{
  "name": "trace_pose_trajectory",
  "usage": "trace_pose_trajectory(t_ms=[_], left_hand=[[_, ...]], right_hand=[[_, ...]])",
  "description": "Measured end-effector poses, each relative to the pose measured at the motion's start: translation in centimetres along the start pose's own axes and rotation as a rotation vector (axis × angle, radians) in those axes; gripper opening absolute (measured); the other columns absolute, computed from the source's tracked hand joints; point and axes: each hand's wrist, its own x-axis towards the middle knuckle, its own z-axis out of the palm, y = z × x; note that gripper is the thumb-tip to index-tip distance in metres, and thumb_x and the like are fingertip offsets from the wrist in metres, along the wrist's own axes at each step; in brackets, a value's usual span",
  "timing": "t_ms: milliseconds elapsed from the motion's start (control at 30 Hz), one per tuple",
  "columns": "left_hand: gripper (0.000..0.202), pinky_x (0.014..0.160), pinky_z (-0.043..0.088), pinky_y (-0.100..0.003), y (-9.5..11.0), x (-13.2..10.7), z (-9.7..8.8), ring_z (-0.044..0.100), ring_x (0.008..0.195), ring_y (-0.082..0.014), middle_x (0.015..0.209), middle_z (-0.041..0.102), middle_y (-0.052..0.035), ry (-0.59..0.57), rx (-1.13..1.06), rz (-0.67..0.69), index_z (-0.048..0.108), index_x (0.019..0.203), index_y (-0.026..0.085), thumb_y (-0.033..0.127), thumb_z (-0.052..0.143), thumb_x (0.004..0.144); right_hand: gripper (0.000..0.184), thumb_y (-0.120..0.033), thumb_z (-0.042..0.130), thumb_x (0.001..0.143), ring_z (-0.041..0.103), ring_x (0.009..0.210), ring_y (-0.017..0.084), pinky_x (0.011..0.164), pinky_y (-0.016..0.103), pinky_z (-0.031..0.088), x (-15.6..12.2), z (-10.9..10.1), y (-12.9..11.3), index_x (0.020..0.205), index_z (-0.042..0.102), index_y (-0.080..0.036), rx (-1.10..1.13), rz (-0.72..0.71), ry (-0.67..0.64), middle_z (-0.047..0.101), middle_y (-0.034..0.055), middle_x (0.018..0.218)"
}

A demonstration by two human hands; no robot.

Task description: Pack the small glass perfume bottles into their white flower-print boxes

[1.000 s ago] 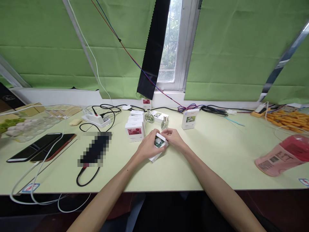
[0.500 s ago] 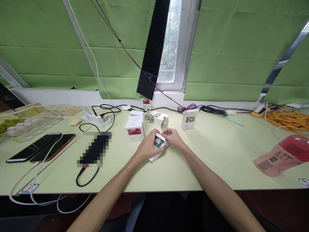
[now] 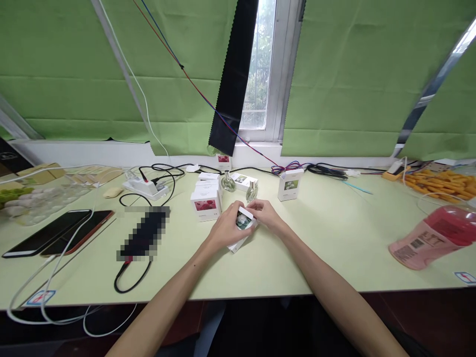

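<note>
My left hand [image 3: 225, 230] is wrapped round a small white carton [image 3: 242, 223] with a green and white flower picture, tilted just above the pale green table [image 3: 334, 238]. My right hand [image 3: 266, 214] pinches the carton's upper right end, fingers closed on its flap. Just behind my hands stand two small glass bottles [image 3: 252, 191], a stack of white cartons with a red flower picture [image 3: 206, 204], and one upright white carton [image 3: 289, 184] to the right.
Two phones [image 3: 55, 233] lie at the left beside a white cable. A black device with a cord [image 3: 143, 233] lies left of centre. A power strip [image 3: 147, 187] sits behind it. A pink bottle [image 3: 427, 238] lies at the right; orange sticks [image 3: 439, 181] at the far right.
Both hands stay on the carton with only small finger shifts. The view has tipped slightly, sliding the scene a little up and left.
</note>
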Motion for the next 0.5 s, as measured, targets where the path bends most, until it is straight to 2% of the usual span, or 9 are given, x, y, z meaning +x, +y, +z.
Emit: trace_pose_trajectory(t_ms=[500], left_hand=[[0.037, 0.065, 0.042, -0.031, -0.28, -0.02, -0.13, 0.062, 0.085, -0.0220, 0.098, 0.063, -0.0011, 0.017, -0.014, 0.028, 0.046, 0.107, 0.026, 0.044, 0.064, 0.079]], right_hand=[[0.037, -0.051, 0.084, 0.065, 0.049, 0.059, 0.012, 0.056, 0.026, 0.037, 0.10, -0.07, -0.39, 0.075, 0.072, -0.017, 0.054, 0.006, -0.078, 0.063, -0.0004, 0.064]])
